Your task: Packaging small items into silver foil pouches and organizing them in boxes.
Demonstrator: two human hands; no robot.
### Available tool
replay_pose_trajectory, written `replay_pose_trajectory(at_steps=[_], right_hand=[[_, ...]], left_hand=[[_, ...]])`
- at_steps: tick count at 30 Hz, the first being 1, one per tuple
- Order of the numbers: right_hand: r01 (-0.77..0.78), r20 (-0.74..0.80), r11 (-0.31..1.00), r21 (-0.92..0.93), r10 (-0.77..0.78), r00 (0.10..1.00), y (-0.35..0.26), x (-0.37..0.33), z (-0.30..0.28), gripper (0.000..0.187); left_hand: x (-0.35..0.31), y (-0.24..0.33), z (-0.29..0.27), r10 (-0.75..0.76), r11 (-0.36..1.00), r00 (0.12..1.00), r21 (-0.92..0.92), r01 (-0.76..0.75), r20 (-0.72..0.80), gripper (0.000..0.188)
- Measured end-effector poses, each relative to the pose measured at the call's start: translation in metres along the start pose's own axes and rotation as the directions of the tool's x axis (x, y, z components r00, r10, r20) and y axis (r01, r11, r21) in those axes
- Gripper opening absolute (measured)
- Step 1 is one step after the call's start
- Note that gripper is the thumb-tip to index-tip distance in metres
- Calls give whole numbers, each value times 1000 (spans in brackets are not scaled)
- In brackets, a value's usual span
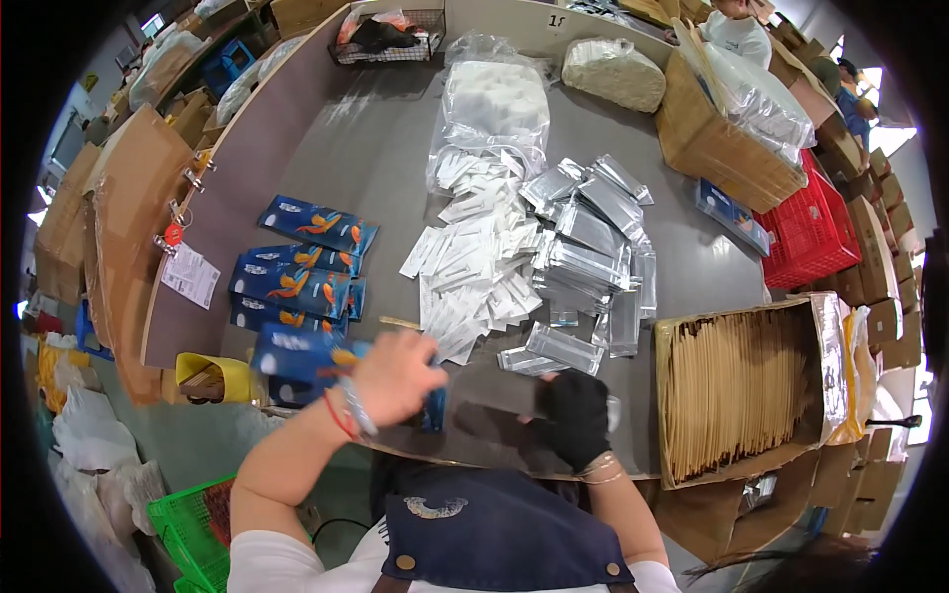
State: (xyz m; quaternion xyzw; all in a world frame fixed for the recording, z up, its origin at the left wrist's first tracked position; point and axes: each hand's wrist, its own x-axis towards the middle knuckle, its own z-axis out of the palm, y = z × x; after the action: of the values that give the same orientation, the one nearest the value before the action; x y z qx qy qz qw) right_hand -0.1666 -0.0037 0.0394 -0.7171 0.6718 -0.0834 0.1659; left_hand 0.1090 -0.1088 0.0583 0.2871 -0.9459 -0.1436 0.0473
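Observation:
My left hand (397, 381), bare with a red cord and a pale bracelet at the wrist, is over the front of the table, smeared by motion. A blurred dark blue packet (297, 348) with an orange bird print lies beside its wrist, and part of another blue item (434, 407) shows below it. My right hand (575, 419), in a black glove with bare fingertips, is low at the table's front, just below the silver packets (565, 348). Its fingers are bent; whether anything is in them is hidden. White slim sachets (474, 257) form a loose heap between the hands and the back.
More blue packets (292, 282) overlap at the left. A carton of upright brown envelopes (736, 395) stands at the right, near a red crate (809, 232). At the back are a clear bag of white items (494, 99) and a wire basket (388, 40). A person (736, 35) is behind.

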Motion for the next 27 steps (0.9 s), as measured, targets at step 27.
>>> replay_pose_trajectory(at_steps=[27], right_hand=[[254,-58,942,220,-248,967,-59,18,46,64]], left_hand=[[-27,14,61,-602,765,784,-391,511,-153,75]])
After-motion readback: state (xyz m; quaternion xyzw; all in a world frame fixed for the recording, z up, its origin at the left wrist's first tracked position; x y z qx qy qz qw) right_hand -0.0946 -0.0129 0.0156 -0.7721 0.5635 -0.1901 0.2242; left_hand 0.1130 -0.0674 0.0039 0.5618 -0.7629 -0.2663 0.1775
